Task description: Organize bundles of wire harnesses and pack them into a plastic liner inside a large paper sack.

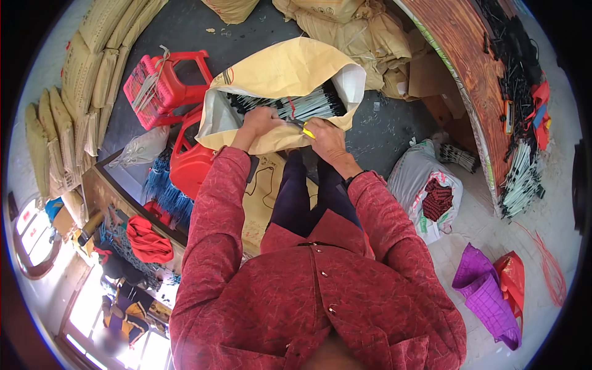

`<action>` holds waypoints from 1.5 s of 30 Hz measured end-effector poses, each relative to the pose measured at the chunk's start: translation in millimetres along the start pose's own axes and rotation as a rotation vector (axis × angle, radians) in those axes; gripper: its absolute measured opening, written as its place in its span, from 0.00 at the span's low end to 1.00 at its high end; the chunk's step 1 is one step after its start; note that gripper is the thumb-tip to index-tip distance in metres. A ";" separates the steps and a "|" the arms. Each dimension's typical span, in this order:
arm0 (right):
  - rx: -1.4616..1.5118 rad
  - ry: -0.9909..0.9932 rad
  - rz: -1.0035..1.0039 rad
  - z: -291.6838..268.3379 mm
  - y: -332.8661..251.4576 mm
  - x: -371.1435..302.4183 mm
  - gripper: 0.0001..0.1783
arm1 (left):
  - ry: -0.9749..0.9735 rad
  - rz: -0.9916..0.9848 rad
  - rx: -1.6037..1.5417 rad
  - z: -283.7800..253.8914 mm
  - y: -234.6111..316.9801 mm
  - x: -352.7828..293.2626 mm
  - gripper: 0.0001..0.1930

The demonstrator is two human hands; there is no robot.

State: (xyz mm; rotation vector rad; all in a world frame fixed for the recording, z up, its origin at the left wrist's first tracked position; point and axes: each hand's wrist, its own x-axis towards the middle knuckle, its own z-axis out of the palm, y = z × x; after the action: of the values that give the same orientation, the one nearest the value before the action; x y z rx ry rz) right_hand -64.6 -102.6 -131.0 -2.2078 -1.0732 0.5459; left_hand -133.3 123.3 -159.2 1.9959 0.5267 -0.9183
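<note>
A tan paper sack (280, 65) with a white lining stands open in front of me. Inside it lie bundles of thin pale rods with black ends (308, 106), one bound by a red tie (291, 106). My left hand (263, 121) is closed at the sack's near rim, over the bundles; what its fingers grip is hidden. My right hand (328, 139) grips a small yellow-handled tool (307, 131), its dark end pointing left toward my left hand. Whether it is a cutter or scissors is too small to tell.
Red plastic stools (192, 161) stand left of the sack, one bearing pale ties. At right are a white woven sack (412, 176) of dark red bundles and a wooden tabletop (459, 46). Folded paper sacks (74, 80) line the left; a purple bag (487, 296) lies at lower right.
</note>
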 end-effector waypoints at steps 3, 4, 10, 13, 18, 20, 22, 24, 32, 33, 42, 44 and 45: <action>0.003 0.012 0.044 -1.8 3.1 1.0 0.08 | 0.383 0.076 0.227 12.7 -1.7 -11.3 0.15; 0.005 0.011 0.038 -1.2 3.2 1.2 0.08 | 0.507 0.192 0.261 21.5 -3.4 -20.4 0.14; 0.026 -0.042 0.144 -3.4 7.1 0.2 0.09 | 0.843 0.670 0.100 74.4 38.0 -59.9 0.12; 0.027 -0.068 0.145 -2.5 0.2 -0.3 0.09 | 0.854 0.509 0.137 95.4 31.0 -57.9 0.10; 0.057 -0.100 0.161 -5.0 -0.4 0.3 0.09 | 0.646 0.447 0.088 94.2 8.7 -43.4 0.09; 0.067 -0.102 0.180 -4.4 0.3 2.2 0.09 | 0.616 0.452 0.101 92.9 6.2 -40.3 0.08; 0.135 -0.016 0.186 -2.8 0.7 2.7 0.09 | 0.595 0.462 0.109 92.2 5.2 -38.5 0.08; 0.168 0.036 0.195 -4.3 1.2 -2.5 0.09 | 0.561 0.458 0.070 89.3 3.4 -37.1 0.09; 0.356 -0.200 0.385 -4.0 -10.4 -71.9 0.19 | 0.476 0.548 0.030 85.7 1.9 -44.9 0.09; 0.436 -0.219 0.490 1.1 -11.7 -81.1 0.18 | 0.502 0.574 0.026 85.6 4.6 -47.5 0.09; 0.977 -0.208 0.868 24.1 -31.8 -87.3 0.19 | 0.560 0.541 0.135 95.7 15.4 -65.8 0.06; 1.043 -0.194 0.908 27.1 -38.6 -87.3 0.19 | 0.630 0.587 0.120 98.8 16.9 -66.6 0.09; 1.079 -0.149 0.934 28.8 -42.9 -87.6 0.19 | 0.668 0.609 0.113 99.0 17.4 -67.0 0.11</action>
State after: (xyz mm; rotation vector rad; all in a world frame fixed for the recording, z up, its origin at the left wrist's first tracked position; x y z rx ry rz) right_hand -156.7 -142.5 -114.4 -1.5205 0.3165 1.3016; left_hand -205.2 29.4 -134.9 2.3528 0.1840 0.1070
